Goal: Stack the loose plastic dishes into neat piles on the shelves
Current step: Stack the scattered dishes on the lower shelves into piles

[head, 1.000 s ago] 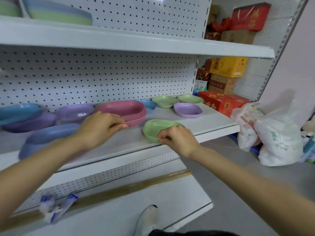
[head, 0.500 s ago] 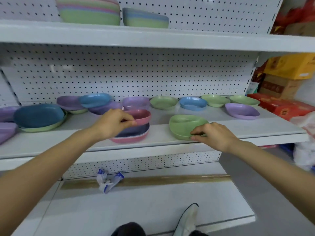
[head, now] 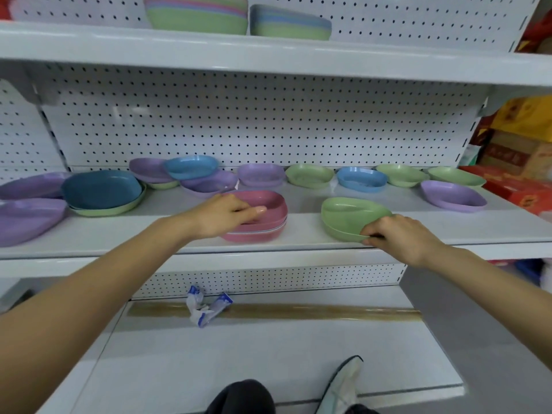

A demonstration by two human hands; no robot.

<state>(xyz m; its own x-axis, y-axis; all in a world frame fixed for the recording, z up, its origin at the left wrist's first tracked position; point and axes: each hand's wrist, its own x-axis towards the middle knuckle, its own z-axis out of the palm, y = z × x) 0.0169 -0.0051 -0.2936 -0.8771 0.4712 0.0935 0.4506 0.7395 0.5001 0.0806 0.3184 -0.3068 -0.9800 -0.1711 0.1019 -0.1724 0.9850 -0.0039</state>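
My left hand [head: 227, 215] grips the near rim of a pink dish [head: 265, 204] that sits on top of a short pile of pink and blue dishes on the middle shelf [head: 149, 234]. My right hand [head: 400, 234] pinches the front rim of a green dish [head: 349, 216], tilted up at the shelf's front edge. Loose dishes lie along the back: purple [head: 261, 174], green [head: 309, 176], blue [head: 361, 179], two more green [head: 401, 174] and a purple one [head: 454, 195]. At the left a blue dish [head: 101, 189] rests on a green one.
The top shelf holds two tall neat piles of dishes [head: 197, 13]. Red and yellow boxes [head: 516, 186] stand at the right. On the white base shelf lie a crumpled wrapper [head: 207, 306] and a strip of tape. My shoe [head: 343, 383] shows below.
The view swung left and up. My left hand brought the pink dish down onto the pile of pink and blue dishes. My right hand kept the green dish and tilted it up.
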